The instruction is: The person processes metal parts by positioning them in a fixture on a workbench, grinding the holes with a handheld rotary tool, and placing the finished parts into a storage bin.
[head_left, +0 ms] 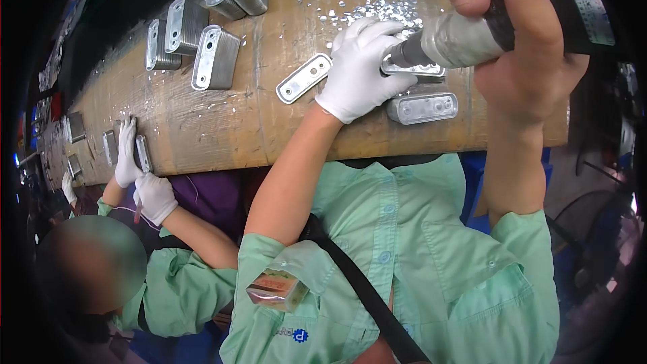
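Note:
In the head view, my right hand (532, 47) is bare and wrapped around a black handheld power tool (559, 10) with a tape-wrapped nose. The tool's dark tip points down at a silver metal block with rounded ends (428, 69). My left hand (360, 71), in a white glove, grips this block at its left end, with the thumb on the near side; the fingertips are partly hidden. Nearer to me lies a second rounded metal block (423, 108). A flat oblong metal plate with holes (303, 79) rests left of my left hand.
Several stacked-plate metal blocks (216, 57) stand at the back left of the brown-covered table (263, 121). Small shiny discs (384, 0) are scattered behind my left hand. To the left, a co-worker's gloved hands (155, 199) are beside narrow metal parts (143, 153).

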A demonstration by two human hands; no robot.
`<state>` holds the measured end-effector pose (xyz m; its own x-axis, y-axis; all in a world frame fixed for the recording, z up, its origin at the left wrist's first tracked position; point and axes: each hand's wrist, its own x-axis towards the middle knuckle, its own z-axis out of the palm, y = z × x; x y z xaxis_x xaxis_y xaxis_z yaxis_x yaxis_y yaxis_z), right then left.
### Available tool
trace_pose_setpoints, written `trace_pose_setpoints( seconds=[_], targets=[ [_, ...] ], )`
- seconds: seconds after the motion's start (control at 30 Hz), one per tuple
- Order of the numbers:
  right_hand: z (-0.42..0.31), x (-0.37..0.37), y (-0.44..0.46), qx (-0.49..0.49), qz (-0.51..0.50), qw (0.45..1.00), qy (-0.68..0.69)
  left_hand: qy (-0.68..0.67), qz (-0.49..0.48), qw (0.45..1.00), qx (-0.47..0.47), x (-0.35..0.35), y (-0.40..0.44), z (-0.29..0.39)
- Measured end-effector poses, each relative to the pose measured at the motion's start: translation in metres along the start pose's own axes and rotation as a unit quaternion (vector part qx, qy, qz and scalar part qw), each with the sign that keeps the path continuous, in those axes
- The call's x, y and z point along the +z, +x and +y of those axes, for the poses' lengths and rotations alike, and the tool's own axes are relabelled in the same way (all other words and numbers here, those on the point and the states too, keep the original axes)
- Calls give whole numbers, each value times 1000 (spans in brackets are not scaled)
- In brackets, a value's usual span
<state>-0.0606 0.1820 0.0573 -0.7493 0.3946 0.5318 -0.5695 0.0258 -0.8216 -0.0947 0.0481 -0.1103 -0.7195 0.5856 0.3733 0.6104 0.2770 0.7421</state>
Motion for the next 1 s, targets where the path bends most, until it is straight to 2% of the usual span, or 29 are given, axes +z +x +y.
trace_pose_setpoints(
  seconds=[0.13,0.27,0.37,0.4,0.47,0.57,0.6,0.63,0.77,0.83,1.0],
  targets=[
    [0,3,1,6,2,1000,-4,9,17,1000,7,3,0,0],
    [18,-5,7,-48,-69,997,2,19,-8,1000,-10,3,0,-3],
    [19,-2,6,-29,-55,998,8,7,-19,999,-32,-2,3,5],
    [13,-2,4,-9,-24,1000,-9,-2,-22,999,-42,-4,4,9],
    [1,-4,1,26,42,999,-21,54,4,999,-2,-8,3,18],
    [-4,-68,10,-165,-12,967,-192,93,29,995,16,-13,3,27],
    [-24,-68,9,10,111,993,47,100,32,994,11,-14,0,27],
    [-32,-95,15,11,66,994,92,96,44,994,16,-15,-1,23],
    [-62,-138,9,-8,115,992,59,119,124,985,10,-54,-22,26],
    [-62,-152,1,-7,124,992,25,197,127,972,-29,-75,-50,15],
    [-45,-163,-14,14,152,987,44,286,48,950,-120,-86,-95,-5]
  ],
)
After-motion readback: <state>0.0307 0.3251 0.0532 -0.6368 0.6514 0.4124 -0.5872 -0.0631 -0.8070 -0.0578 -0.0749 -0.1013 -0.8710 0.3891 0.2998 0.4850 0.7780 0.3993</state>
